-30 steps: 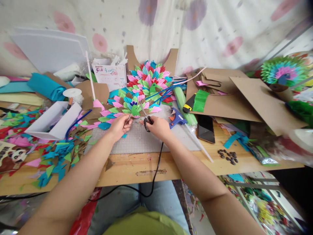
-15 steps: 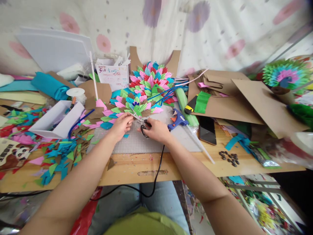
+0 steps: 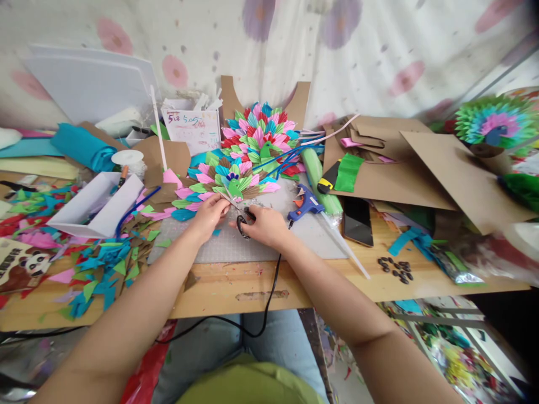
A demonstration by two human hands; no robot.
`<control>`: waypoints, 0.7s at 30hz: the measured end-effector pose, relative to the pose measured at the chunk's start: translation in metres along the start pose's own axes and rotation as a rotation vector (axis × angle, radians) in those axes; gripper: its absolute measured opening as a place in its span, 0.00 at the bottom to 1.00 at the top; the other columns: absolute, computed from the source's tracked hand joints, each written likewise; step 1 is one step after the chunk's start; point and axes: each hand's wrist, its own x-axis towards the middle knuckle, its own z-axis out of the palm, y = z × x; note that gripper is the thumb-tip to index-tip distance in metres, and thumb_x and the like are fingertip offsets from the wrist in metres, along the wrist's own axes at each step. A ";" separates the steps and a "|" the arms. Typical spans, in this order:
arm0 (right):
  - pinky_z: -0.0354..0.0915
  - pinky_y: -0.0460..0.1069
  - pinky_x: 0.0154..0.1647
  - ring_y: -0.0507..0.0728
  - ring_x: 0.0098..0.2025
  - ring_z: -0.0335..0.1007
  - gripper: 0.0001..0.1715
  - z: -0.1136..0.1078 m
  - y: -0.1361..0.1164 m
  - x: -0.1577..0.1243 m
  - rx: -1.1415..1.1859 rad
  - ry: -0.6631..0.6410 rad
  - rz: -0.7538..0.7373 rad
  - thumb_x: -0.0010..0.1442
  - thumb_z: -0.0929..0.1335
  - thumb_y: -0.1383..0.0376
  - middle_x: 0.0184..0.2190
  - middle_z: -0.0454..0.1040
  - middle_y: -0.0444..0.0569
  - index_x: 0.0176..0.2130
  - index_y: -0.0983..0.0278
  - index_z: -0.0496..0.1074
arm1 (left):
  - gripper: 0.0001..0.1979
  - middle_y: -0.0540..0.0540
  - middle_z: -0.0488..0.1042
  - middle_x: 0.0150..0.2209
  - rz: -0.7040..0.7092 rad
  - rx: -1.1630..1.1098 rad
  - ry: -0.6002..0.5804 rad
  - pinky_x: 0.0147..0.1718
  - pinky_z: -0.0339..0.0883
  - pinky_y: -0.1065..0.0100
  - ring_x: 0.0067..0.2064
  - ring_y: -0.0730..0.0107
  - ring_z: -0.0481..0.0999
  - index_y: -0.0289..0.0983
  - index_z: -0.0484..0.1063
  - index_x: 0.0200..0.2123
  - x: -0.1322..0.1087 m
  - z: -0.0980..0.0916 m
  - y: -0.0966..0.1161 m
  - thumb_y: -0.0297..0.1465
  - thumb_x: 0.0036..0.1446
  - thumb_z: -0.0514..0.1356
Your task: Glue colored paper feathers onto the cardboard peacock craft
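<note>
Just left of the blue glue gun (image 3: 306,203), the right hand (image 3: 267,226) has its grip around black-handled scissors (image 3: 241,211). Farther left of the gun, the left hand (image 3: 210,217) curls close to the blades; I can't tell what its grip holds. Also left of the gun sits a green paper bird (image 3: 234,188).

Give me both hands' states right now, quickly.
Left hand: closed in a pinch; whether it holds anything can't be told.
Right hand: closed, holding black-handled scissors.

black-handled scissors (image 3: 243,212), blue glue gun (image 3: 306,203)
</note>
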 end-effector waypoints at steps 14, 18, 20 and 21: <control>0.57 0.47 0.31 0.56 0.34 0.68 0.28 -0.004 -0.009 -0.003 -0.004 -0.050 0.010 0.55 0.60 0.42 0.30 0.73 0.50 0.31 0.63 0.70 | 0.09 0.56 0.53 0.15 -0.023 -0.082 0.005 0.15 0.43 0.76 0.16 0.83 0.51 0.36 0.57 0.17 0.000 0.000 0.001 0.25 0.41 0.56; 0.57 0.47 0.29 0.56 0.32 0.69 0.28 -0.003 -0.015 -0.004 0.032 -0.077 0.063 0.55 0.60 0.42 0.27 0.74 0.50 0.30 0.62 0.71 | 0.08 0.56 0.53 0.15 -0.028 -0.080 0.024 0.15 0.43 0.76 0.16 0.83 0.52 0.36 0.56 0.17 0.001 0.000 0.000 0.24 0.40 0.55; 0.57 0.47 0.27 0.57 0.31 0.70 0.29 -0.001 -0.017 -0.004 0.048 -0.078 0.087 0.54 0.60 0.42 0.26 0.73 0.49 0.30 0.62 0.71 | 0.08 0.56 0.54 0.14 -0.026 -0.090 0.028 0.15 0.43 0.76 0.16 0.83 0.52 0.36 0.56 0.17 0.001 0.000 -0.001 0.24 0.40 0.55; 0.57 0.47 0.27 0.57 0.31 0.70 0.29 0.000 -0.017 -0.004 0.054 -0.079 0.096 0.54 0.60 0.42 0.25 0.73 0.49 0.30 0.62 0.72 | 0.08 0.56 0.54 0.14 -0.027 -0.094 0.034 0.15 0.43 0.76 0.16 0.83 0.52 0.36 0.56 0.17 0.002 0.001 -0.001 0.24 0.40 0.55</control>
